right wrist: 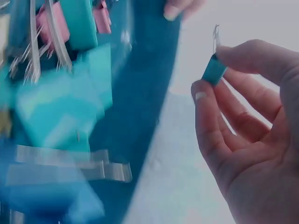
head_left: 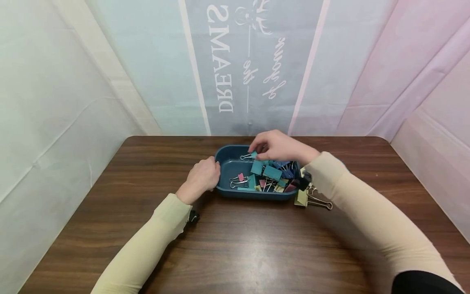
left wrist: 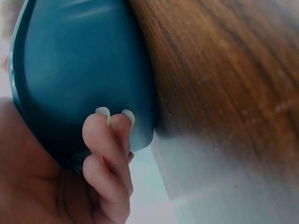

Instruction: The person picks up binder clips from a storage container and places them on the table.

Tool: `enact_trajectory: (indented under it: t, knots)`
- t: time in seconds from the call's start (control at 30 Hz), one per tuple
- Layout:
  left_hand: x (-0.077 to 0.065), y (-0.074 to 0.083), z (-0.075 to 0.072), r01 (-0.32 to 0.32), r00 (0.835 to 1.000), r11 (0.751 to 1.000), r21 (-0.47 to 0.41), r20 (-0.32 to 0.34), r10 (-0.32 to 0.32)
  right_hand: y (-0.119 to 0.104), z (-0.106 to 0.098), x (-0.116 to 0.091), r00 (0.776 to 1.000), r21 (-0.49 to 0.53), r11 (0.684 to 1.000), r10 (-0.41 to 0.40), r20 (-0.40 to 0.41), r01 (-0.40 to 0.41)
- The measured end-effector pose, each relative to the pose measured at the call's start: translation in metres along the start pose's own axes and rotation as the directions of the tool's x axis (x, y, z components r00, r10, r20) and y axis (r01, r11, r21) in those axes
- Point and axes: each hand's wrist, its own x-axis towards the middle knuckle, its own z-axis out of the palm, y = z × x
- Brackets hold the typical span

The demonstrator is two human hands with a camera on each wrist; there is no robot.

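A dark blue plastic bin (head_left: 253, 196) sits near the table's far edge, with binder clips of several colours heaped mostly in its right part. My left hand (head_left: 203, 175) grips the bin's left end, its fingers (left wrist: 100, 135) curled against the outer wall in the left wrist view. Above the bin's far side, my right hand (head_left: 277, 146) pinches a small teal binder clip (right wrist: 215, 71) between thumb and forefinger, its wire handles pointing away from the palm. Below it lie larger teal clips (head_left: 273, 173) and, toward the left, a small pink clip (head_left: 240, 177).
Just right of the bin, a large yellow binder clip (head_left: 302, 199) lies on the brown wooden table (head_left: 257, 241), partly under the right sleeve. A printed cloth (head_left: 253, 118) hangs behind the far edge, and pale sheets flank both sides.
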Motion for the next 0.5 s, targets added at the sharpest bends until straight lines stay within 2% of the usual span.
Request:
enact_trajectory:
  t: [0.27, 0.5]
  knots:
    - [0.001, 0.001, 0.0, 0.002, 1.0, 1.0, 0.017, -0.004, -0.002, 0.016, -0.034, -0.072, 0.995, -0.079, 0.994, 0.072, -0.074, -0.078]
    - [0.001, 0.001, -0.001, 0.006, 1.0, 1.0, 0.027, 0.002, -0.006, 0.042, -0.04, -0.136, 0.979, -0.097, 0.981, 0.152, -0.132, -0.166]
